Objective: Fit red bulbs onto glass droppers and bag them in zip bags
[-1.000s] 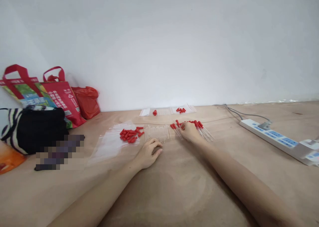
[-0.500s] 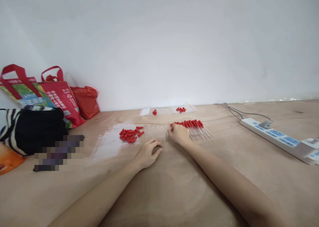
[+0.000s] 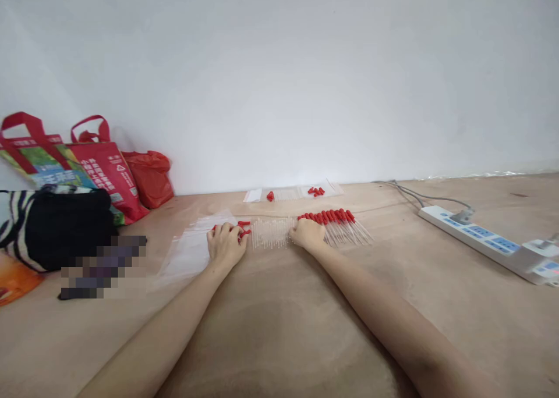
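From the head view, the left hand (image 3: 226, 245) curls over small, elongated red caps (image 3: 243, 223) at a clear plastic bag's (image 3: 186, 252) right edge. On the brown wooden bench (image 3: 279, 322), the right hand (image 3: 307, 234) meets thin transparent sticks (image 3: 271, 233) beside a row of red-capped sticks (image 3: 336, 216). Neither grip's hold can be told.

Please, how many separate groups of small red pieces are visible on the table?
4: a pile at the left hand, a row beside the right hand, a left cluster and a right cluster near the wall. The hands may hide some pieces.
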Tool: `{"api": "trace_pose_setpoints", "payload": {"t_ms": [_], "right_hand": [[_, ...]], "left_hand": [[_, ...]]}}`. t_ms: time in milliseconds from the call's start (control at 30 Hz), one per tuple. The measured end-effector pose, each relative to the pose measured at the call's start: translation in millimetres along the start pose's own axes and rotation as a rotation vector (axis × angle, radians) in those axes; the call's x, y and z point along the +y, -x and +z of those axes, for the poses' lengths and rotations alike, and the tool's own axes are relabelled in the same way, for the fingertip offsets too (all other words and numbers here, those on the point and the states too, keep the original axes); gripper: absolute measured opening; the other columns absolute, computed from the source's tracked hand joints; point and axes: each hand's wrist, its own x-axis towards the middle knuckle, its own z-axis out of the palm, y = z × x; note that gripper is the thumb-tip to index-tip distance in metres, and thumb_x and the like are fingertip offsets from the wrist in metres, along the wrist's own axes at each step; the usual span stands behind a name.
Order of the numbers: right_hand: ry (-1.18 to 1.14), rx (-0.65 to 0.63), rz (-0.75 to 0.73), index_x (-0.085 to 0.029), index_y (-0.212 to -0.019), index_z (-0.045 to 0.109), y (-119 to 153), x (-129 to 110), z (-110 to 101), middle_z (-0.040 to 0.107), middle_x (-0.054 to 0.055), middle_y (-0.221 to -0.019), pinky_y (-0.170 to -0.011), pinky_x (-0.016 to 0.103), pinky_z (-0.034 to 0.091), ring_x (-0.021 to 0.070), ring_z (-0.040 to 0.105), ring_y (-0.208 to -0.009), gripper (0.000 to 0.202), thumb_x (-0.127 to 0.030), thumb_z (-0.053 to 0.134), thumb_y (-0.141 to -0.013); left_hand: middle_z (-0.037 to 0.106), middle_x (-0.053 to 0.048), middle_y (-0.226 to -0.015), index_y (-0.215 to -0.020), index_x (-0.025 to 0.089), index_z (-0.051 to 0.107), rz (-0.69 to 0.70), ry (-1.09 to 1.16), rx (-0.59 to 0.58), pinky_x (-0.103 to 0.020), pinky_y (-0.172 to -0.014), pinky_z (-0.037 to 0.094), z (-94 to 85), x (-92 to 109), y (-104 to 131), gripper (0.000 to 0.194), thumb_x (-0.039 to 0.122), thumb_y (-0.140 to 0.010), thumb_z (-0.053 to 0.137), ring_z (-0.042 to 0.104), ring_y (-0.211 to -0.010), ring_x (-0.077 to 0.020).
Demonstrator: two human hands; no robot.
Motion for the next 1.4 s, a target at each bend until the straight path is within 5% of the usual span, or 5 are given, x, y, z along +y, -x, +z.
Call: {"api": "trace_pose_setpoints", "payload": {"t_ms": [300, 467, 733, 933, 1400], "right_hand": [[-0.048, 0.150, -0.030, -0.012, -0.092, 0.056, 13, 5, 2, 0.063, 0.014, -0.091, -0.066, 0.031, 0.039, 0.0232, 0.060, -0.080, 0.029, -0.029, 0.035, -0.081], [-0.148, 0.361, -0.352, -0.013, -0.085, 0.050, 32, 39, 9, 0.062, 0.009, -0.083, -0.073, 0.033, 0.033, 0.0201, 0.056, -0.077, 0.021, -0.024, 0.032, -0.085], [-0.257, 0.390, -0.690, -0.015, -0.104, 0.049, 64, 96, 5, 0.061, 0.008, -0.085, -0.068, 0.029, 0.032, 0.0165, 0.053, -0.074, 0.024, -0.019, 0.033, -0.086], [-0.206, 0.323, -0.765, -0.017, -0.092, 0.054, 72, 85, -4, 0.060, 0.004, -0.081, -0.069, 0.030, 0.028, 0.0146, 0.052, -0.072, 0.020, -0.015, 0.037, -0.083], [-0.138, 0.265, -0.895, -0.017, -0.088, 0.055, 77, 79, -7, 0.059, 0.003, -0.076, -0.075, 0.032, 0.023, 0.0128, 0.050, -0.070, 0.017, -0.017, 0.039, -0.083]], "left_hand": [[0.062, -0.007, -0.085, -0.081, 0.016, 0.057, 0.036, 0.129, 0.088, -0.037, -0.075, 0.027, -15.3, 15, 6, 0.015, 0.027, -0.078, 0.047, 0.051, -0.085, -0.0244], [0.063, -0.002, -0.078, -0.078, 0.018, 0.055, 0.237, 0.365, -0.009, -0.036, -0.076, 0.026, -35.2, 47, 31, 0.008, 0.023, -0.077, 0.048, 0.054, -0.079, -0.0202], [0.059, -0.002, -0.084, -0.088, 0.023, 0.062, 0.435, 0.511, -0.238, -0.036, -0.074, 0.031, -38.6, 67, 47, 0.018, 0.018, -0.075, 0.050, 0.053, -0.081, -0.0193], [0.060, -0.004, -0.082, -0.082, 0.020, 0.064, 0.499, 0.661, -0.248, -0.032, -0.073, 0.037, -34.4, 66, 42, 0.018, 0.025, -0.083, 0.046, 0.052, -0.080, -0.0178], [0.062, 0.000, -0.077, -0.083, 0.019, 0.053, 0.397, 0.740, -0.272, -0.033, -0.074, 0.036, -35.9, 68, 43, 0.014, 0.024, -0.086, 0.040, 0.056, -0.074, -0.0161]]}}
